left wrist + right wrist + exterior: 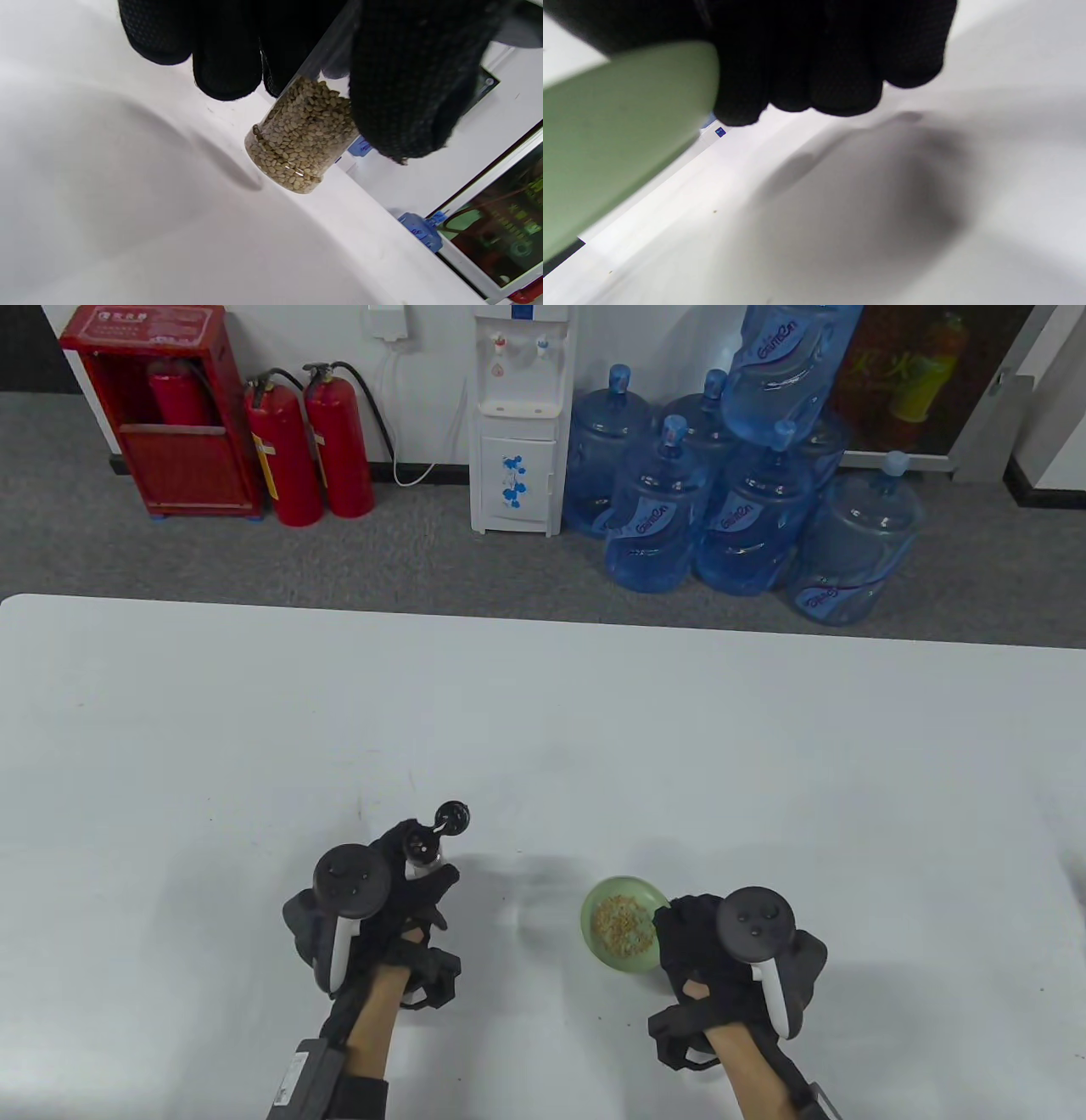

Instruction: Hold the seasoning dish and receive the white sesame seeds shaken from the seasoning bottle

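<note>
1. The left hand [373, 912] wraps its grip around the seasoning bottle [422, 848]. In the left wrist view the black fingers [227, 51] curl on one side of the clear bottle [302, 134] and the thumb presses on the other side.
2. The bottle is partly filled with white sesame seeds [299, 144]. Its round bottom is just above the counter [127, 203]; I cannot tell if it touches.
3. In the table view the bottle's black flip lid [451, 818] hangs open off the top, away from the person.
4. The right hand [730, 954] holds the seasoning dish [618, 922] by its near right edge. In the right wrist view the fingers [814, 63] are curled under the green dish [615, 140], which is up off the counter [882, 212].
5. The dish is small, round and light green. A pile of sesame seeds [621, 922] lies in the middle of it.
6. The bottle and the dish are apart, bottle to the left and dish to the right. A soft shadow lies on the white counter [543, 712] between them.
7. Behind the counter, on the gray floor, stand two red fire extinguishers [310, 445], a red cabinet [165, 411], a white water dispenser [519, 420] and a bunch of big blue water jugs [747, 487].
</note>
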A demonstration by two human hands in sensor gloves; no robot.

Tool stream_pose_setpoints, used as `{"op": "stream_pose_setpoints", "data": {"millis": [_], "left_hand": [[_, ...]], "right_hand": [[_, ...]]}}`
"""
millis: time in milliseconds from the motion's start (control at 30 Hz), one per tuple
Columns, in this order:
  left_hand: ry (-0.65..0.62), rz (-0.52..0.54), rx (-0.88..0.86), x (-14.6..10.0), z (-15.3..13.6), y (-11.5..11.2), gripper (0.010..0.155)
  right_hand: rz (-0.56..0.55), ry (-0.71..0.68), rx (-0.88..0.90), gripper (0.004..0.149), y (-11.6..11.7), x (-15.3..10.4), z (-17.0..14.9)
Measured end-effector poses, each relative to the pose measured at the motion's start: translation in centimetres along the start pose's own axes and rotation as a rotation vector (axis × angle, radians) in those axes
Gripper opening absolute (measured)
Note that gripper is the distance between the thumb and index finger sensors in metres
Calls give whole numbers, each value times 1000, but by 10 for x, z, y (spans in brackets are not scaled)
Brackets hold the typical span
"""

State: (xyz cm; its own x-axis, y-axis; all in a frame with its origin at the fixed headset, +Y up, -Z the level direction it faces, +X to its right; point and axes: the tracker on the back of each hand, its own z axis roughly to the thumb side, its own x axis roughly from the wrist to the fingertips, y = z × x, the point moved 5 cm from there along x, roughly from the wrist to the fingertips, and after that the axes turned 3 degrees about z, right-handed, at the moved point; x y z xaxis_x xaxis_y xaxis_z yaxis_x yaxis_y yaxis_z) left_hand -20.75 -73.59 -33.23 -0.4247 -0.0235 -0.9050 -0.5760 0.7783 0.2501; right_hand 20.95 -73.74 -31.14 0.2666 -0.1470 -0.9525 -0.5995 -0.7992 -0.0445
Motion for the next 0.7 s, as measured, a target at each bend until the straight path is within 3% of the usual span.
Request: {"op": "stream_pose_setpoints", "data": {"millis": [267, 333, 400, 600, 700], "left_hand": [[14, -76, 35, 5, 3, -18, 73], [0, -101, 28, 2, 3, -20, 86], [-25, -104, -18, -3, 3, -18, 97], [-43, -175, -45, -28, -9, 0, 103], [-73, -87, -53, -40, -13, 17, 100]], "right_hand": [[-12, 12, 2, 38, -3, 2, -2], [-18, 10, 3, 38, -4, 1, -2], [-22, 11, 11, 38, -6, 1, -3], [-39, 46, 20, 38, -9, 6, -13], [-53, 64, 27, 38, -12, 8, -18]]}}
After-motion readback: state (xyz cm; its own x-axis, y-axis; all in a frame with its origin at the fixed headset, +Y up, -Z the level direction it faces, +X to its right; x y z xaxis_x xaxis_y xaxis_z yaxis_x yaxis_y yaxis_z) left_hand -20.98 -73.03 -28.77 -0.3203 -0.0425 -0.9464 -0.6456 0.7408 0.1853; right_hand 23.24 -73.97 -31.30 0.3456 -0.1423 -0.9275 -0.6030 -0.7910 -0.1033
